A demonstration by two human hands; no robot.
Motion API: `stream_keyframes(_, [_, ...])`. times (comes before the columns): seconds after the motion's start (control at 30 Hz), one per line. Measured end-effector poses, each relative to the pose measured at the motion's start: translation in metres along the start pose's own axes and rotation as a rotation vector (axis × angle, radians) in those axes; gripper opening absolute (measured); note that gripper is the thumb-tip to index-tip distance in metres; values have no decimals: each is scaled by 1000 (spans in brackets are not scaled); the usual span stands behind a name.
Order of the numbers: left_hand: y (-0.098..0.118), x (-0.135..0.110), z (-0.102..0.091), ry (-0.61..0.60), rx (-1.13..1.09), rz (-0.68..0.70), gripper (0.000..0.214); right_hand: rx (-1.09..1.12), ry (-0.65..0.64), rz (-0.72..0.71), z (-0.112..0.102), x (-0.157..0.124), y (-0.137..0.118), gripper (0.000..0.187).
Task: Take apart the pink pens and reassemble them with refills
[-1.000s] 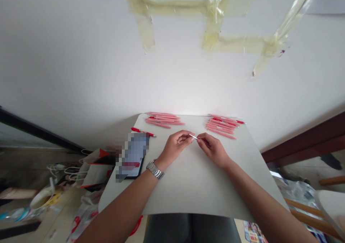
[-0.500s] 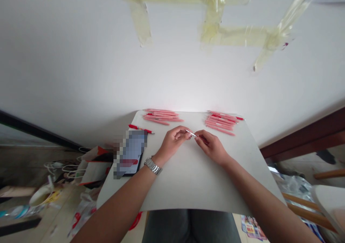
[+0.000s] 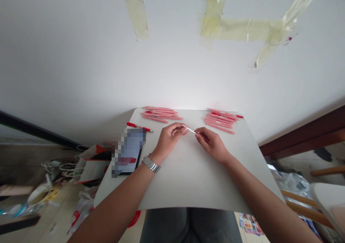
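Observation:
A thin white stick (image 3: 192, 130), which looks like a pen refill, spans the gap between my two hands above the table. Its left end is pinched in the fingertips of my left hand (image 3: 172, 137), which has a metal watch (image 3: 151, 163) on the wrist. The closed fingers of my right hand (image 3: 211, 142) grip the other end, and whatever else lies in that palm is hidden. Beyond my left hand lies a pile of pink pens (image 3: 161, 114). A second pile of pink and red pens (image 3: 221, 120) is beyond my right hand.
On the white table (image 3: 185, 185), a red pen (image 3: 139, 127) lies at the left above a blurred phone (image 3: 129, 151). The table's far edge meets a wall with yellowed tape (image 3: 237, 29). Bags and cables (image 3: 91, 167) crowd the floor at left; a chair (image 3: 307, 205) stands at right.
My hands have drawn slightly apart, the left one moving left, and more of the white stick shows between them. The pen piles lie as before; the view has shifted a little.

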State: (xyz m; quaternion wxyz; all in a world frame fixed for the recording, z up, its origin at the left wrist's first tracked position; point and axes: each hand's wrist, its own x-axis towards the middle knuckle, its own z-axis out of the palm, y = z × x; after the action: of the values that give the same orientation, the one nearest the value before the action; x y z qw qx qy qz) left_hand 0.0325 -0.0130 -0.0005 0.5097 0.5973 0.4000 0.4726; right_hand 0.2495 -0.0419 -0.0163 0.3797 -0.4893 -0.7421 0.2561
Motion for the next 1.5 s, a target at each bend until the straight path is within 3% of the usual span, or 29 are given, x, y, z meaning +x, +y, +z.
stream_keyframes(0.43, [-9, 7, -7, 72, -85, 36, 35, -2, -9, 9, -1, 0, 3, 24])
stream_keyframes(0.83, [-9, 10, -10, 236, -100, 114, 29, -28, -1, 16, -3, 1, 4, 29])
stream_keyframes(1.27, [0, 6, -7, 107, -3, 105, 26, -58, 29, 19, -2, 0, 1, 29])
stream_keyframes(1.5, [-6, 7, -6, 77, 59, 91, 27, -47, 14, 1, 0, 0, -1, 27])
